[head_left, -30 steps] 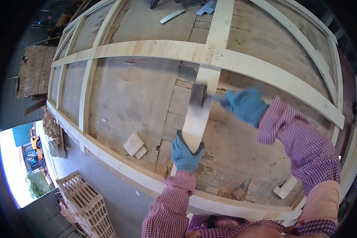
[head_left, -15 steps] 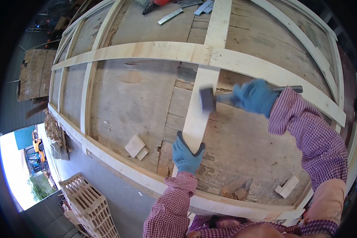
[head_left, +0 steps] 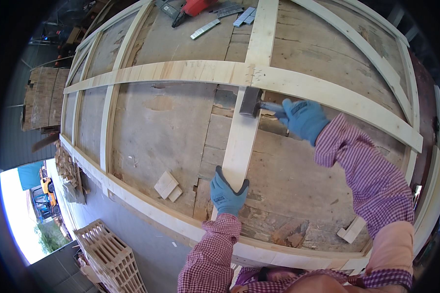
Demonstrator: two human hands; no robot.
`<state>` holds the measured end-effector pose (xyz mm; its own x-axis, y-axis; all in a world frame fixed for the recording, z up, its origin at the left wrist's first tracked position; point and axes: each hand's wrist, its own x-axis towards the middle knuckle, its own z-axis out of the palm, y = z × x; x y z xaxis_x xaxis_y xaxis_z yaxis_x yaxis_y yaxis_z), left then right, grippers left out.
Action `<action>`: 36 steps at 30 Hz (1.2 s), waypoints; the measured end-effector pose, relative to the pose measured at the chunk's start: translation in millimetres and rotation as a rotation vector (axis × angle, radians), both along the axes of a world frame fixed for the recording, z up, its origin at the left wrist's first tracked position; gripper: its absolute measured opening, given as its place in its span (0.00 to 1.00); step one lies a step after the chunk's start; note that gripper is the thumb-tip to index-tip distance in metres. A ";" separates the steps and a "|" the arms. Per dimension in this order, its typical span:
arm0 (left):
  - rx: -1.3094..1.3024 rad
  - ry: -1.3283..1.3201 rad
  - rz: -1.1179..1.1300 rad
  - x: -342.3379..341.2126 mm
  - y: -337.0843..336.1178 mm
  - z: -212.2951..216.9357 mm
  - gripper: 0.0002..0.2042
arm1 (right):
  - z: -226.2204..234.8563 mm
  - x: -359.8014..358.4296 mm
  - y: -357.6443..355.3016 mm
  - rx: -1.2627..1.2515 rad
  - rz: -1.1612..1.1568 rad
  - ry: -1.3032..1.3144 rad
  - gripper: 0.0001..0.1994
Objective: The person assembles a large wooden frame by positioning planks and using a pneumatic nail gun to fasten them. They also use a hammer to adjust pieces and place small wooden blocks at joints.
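A pale wooden board (head_left: 240,146) runs lengthwise toward me inside a large wooden frame. My left hand (head_left: 228,193), in a blue work glove, grips its near part, thumb and fingers on either side. In my right hand (head_left: 305,121), also gloved, is a hammer (head_left: 251,102) with a dark blocky head. The head rests against or just over the board's far part, close to the long cross slat (head_left: 181,72); whether it touches cannot be told. My right fingers are wrapped round the handle.
Offcut wood blocks (head_left: 166,184) lie left of the board, another offcut (head_left: 352,230) at the near right. Staple strips (head_left: 205,29) and a red and grey power tool (head_left: 196,7) lie at the far side. Slatted wooden pieces (head_left: 110,254) stand on the floor at left.
The hammer head has moved farther along the board, nearer the cross slat, and its blur is gone. My left hand keeps its grip on the board. The view has shifted slightly.
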<state>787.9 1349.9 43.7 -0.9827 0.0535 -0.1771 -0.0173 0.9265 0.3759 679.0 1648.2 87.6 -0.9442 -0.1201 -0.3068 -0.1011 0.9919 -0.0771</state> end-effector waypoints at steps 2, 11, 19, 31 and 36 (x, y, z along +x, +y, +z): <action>0.001 0.017 -0.002 0.5 0.3 -1.9 0.47 | -2.3 13.8 -16.3 -0.112 -0.004 -0.007 0.17; -0.036 -0.042 0.038 -2.2 0.3 3.0 0.47 | -3.8 35.5 -34.2 -0.275 0.459 -0.107 0.13; -0.006 -0.026 0.024 1.2 -0.4 1.6 0.48 | 14.4 19.5 -26.6 -0.058 0.149 0.096 0.12; 0.014 -0.013 0.012 6.6 0.8 -1.1 0.48 | -12.3 -3.1 -19.8 -0.088 -0.039 0.060 0.16; -0.011 0.000 -0.002 -1.6 1.2 -1.6 0.48 | 1.3 47.3 -48.0 -0.119 0.527 0.003 0.15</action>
<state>786.2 1351.1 42.1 -0.9827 0.0532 -0.1774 -0.0157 0.9305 0.3658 726.3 1600.2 88.9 -0.7472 -0.6116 -0.2601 -0.5833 0.7910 -0.1845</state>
